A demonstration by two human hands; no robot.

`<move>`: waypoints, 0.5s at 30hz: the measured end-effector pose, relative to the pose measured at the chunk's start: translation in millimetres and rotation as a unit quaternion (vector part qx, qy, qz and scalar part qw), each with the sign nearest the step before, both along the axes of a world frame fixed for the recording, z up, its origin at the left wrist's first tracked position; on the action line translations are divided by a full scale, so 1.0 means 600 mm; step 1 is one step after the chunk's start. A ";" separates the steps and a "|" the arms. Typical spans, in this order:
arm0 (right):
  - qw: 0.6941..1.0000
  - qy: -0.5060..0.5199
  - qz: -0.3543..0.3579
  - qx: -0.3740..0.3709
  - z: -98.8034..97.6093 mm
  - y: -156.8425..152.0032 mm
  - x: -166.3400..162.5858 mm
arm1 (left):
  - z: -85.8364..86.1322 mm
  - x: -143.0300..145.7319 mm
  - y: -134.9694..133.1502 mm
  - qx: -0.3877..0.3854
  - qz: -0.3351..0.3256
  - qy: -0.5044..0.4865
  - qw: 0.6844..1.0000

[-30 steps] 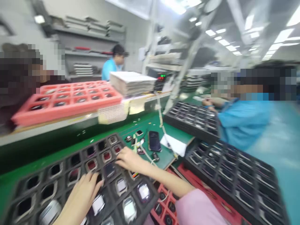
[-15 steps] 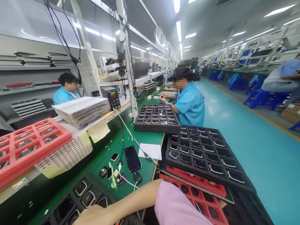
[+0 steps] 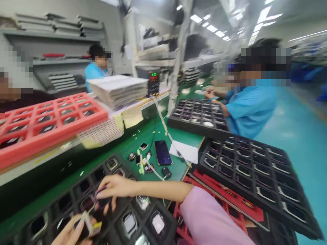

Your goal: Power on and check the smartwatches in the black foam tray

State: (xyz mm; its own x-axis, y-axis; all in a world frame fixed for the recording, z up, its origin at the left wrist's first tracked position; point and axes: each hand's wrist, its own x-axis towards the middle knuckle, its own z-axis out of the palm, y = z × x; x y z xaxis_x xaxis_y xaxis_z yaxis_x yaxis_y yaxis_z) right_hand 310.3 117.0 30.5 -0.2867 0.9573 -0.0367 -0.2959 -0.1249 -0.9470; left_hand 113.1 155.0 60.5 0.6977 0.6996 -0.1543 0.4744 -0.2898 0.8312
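A black compartment tray (image 3: 76, 190) full of small watch bodies lies in front of me on the green bench. My right hand (image 3: 112, 189) reaches over it in a pinch, fingertips on a dark watch body (image 3: 102, 201) in a middle cell. My left hand (image 3: 74, 231), low at the frame's bottom edge, is closed on a small dark part with a yellow tab (image 3: 88, 225). My right arm wears a pink sleeve (image 3: 212, 221).
A phone (image 3: 161, 152), loose watch parts and a white cable lie beyond the tray. Black trays (image 3: 255, 170) and a red tray (image 3: 217, 197) sit to the right, a red tray (image 3: 48, 119) on the left shelf. A co-worker in blue (image 3: 250, 105) sits at the right.
The view lifted away from the tray, then dropped back. My right hand has shifted left over the tray and pinched a watch body; my left hand now holds a small part.
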 end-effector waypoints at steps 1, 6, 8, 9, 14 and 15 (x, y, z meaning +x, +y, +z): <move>0.998 -0.017 -0.058 -0.018 0.012 -0.007 0.001 | -0.006 -0.014 -0.006 -0.061 0.032 -0.014 0.998; 0.997 0.026 -0.035 -0.065 0.032 0.000 0.010 | 0.001 -0.031 -0.017 -0.384 0.157 -0.226 0.881; 0.996 0.036 -0.008 -0.076 0.033 0.007 0.010 | 0.011 -0.025 -0.010 -0.389 0.160 -0.254 0.871; 0.996 0.038 -0.009 -0.083 0.035 0.009 0.010 | 0.014 -0.022 -0.006 -0.384 0.160 -0.258 0.872; 0.995 0.026 0.011 -0.097 0.045 0.007 0.009 | 0.013 -0.021 0.000 -0.327 0.169 -0.250 0.896; 0.995 0.020 0.014 -0.098 0.047 0.006 0.008 | 0.010 -0.022 0.000 -0.310 0.163 -0.238 0.906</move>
